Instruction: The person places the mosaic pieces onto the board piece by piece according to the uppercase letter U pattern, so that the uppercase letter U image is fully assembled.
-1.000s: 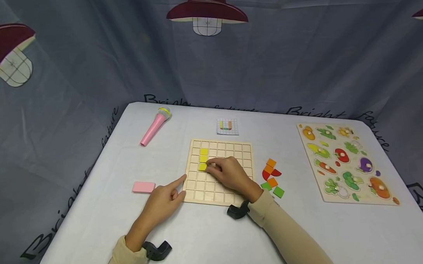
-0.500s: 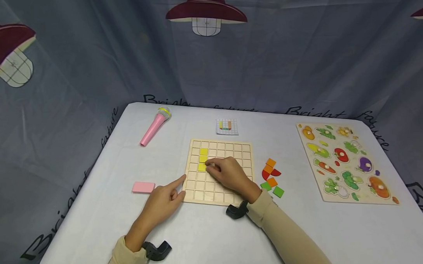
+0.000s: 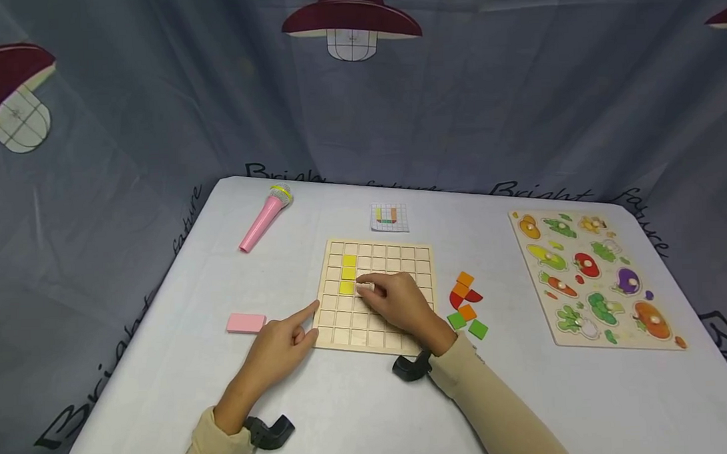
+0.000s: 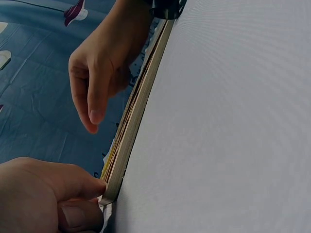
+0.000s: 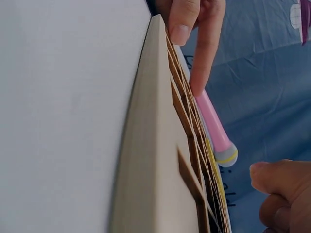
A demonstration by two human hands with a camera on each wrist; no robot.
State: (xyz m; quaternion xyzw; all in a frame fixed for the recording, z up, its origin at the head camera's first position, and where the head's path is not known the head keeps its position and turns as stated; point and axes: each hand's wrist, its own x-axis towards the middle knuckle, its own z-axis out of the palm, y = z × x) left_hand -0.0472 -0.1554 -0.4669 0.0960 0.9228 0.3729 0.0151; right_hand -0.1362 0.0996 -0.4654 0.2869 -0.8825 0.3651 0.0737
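A wooden grid board lies on the table with three yellow square tiles in a column on its left part. At the board's left edge rests my left hand, index finger stretched out and thumb tip touching the side; in the left wrist view its fingertips are at the board's corner. Just right of the lowest yellow tile, my right hand hovers over the grid. Its thumb and index finger stand close together with nothing between them, as the left wrist view also shows.
Right of the board lie loose orange, green and red pieces. A pattern card sits behind it. A pink toy microphone and pink block are on the left, a vegetable puzzle on the right.
My right hand has drawn slightly right and off the lowest yellow tile, which stays in its square. My left hand keeps its place at the board's edge.
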